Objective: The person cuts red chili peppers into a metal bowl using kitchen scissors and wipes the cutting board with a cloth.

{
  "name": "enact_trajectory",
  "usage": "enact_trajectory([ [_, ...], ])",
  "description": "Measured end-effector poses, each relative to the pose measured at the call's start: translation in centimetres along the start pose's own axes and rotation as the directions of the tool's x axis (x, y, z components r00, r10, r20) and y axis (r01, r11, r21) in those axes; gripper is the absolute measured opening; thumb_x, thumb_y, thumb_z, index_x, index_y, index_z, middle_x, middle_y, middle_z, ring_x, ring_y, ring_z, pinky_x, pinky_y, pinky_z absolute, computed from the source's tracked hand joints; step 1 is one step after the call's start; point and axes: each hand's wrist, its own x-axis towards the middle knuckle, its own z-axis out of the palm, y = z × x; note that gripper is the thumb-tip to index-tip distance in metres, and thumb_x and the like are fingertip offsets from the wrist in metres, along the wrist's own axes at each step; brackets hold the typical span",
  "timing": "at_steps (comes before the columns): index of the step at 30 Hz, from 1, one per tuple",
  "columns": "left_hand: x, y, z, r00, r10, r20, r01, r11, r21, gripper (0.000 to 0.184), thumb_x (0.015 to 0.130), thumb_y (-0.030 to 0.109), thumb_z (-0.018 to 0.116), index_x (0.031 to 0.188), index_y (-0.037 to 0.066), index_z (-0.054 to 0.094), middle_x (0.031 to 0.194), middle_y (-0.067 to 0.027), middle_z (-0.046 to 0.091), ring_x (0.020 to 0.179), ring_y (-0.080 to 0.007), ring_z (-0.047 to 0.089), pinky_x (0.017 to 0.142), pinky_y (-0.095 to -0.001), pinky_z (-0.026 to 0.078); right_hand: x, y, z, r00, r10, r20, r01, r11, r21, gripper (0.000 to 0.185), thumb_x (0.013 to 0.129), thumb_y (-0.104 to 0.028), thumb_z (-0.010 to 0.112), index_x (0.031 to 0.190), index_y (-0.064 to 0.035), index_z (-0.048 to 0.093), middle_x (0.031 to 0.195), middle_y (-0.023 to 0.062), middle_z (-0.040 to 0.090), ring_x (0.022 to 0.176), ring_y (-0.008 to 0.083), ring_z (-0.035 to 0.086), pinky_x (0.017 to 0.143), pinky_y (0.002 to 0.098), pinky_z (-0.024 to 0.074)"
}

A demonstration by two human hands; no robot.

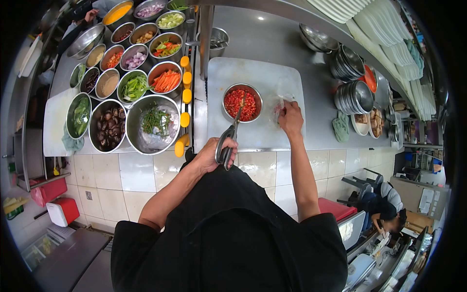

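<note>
A: Grip?
B: Left hand [214, 153] around scissors [235, 125], blades in chillies [250, 103]; right hand [291, 118] pinching bag [286, 94] by board [262, 135]'s right edge
A: Handling?
B: Bag likely light, slippery, take gathered fold; scissors probably stiff, hold handles [224, 136]

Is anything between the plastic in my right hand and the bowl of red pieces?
Nothing visible: only the white cutting board shows between the plastic and the bowl, though the scissors reach over it.

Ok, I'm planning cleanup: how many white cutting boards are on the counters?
2: one board under the bowl of red pieces; another board far left, partly covered by metal bowls. More may be hidden.
</note>
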Motion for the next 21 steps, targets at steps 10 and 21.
enact_trajectory([
  [10,0.2,0.1,-0.3,1.0,0.005,-0.005,-0.005,1.0,0.0,0.028,0.078,0.025,0.067,0.086,-0.001,0.06,0.07,-0.0083,0.059,0.054,-0.0167,0.058,0.047,-0.0294,0.049,0.1,0.5,-2.0,0.987,-0.143,0.067,0.133,0.982,0.138,0.01,0.076,-0.006,0.06,0.086,-0.0028,0.06,0.104,0.0084,0.055,0.098,0.031,0.053,0.078,0.0409,0.0474],
  [21,0.5,0.1,-0.1,1.0,0.013,-0.024,-0.013,1.0,-0.024,0.03,0.076,0.026,0.069,0.082,-0.002,0.059,0.067,-0.0091,0.058,0.052,-0.0173,0.058,0.046,-0.0297,0.049,-0.9,-0.3,-3.3,0.977,0.136,0.161,-0.202,0.826,0.526,0.011,0.071,-0.006,0.063,0.081,-0.0015,0.063,0.08,0.0118,0.061,0.063,0.0273,0.056,0.066,0.0357,0.0474],
])
